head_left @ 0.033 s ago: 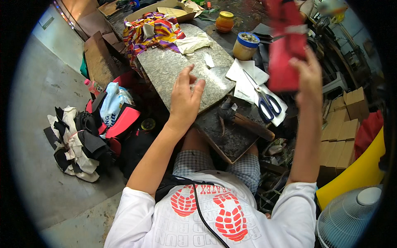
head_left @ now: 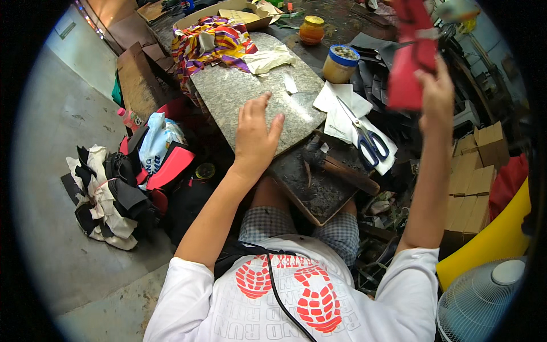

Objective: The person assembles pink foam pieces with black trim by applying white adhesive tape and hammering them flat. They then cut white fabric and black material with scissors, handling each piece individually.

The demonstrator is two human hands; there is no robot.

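My right hand (head_left: 436,97) is raised at the right, its fingers closed round a long flat red piece (head_left: 405,77) with dark and pale marks across it. The piece is blurred, so its exact kind does not show. My left hand (head_left: 254,134) hovers, fingers apart and empty, over the near part of a speckled stone slab (head_left: 222,91). White paper pieces (head_left: 348,100) lie right of the slab, with dark-handled scissors (head_left: 370,145) on them. Nearer me, a wooden-handled tool (head_left: 350,175) rests on a dark worn board (head_left: 319,199) over my lap.
A blue-rimmed jar (head_left: 341,65) and an orange jar (head_left: 311,31) stand beyond the slab. Striped cloth (head_left: 208,45) covers its far left corner. Scraps (head_left: 108,199) are heaped on the left floor. Cardboard boxes (head_left: 470,176) and a fan (head_left: 484,302) are at the right.
My right hand has carried the red piece a little farther to the right and away from me. My left hand has stayed almost in place over the slab.
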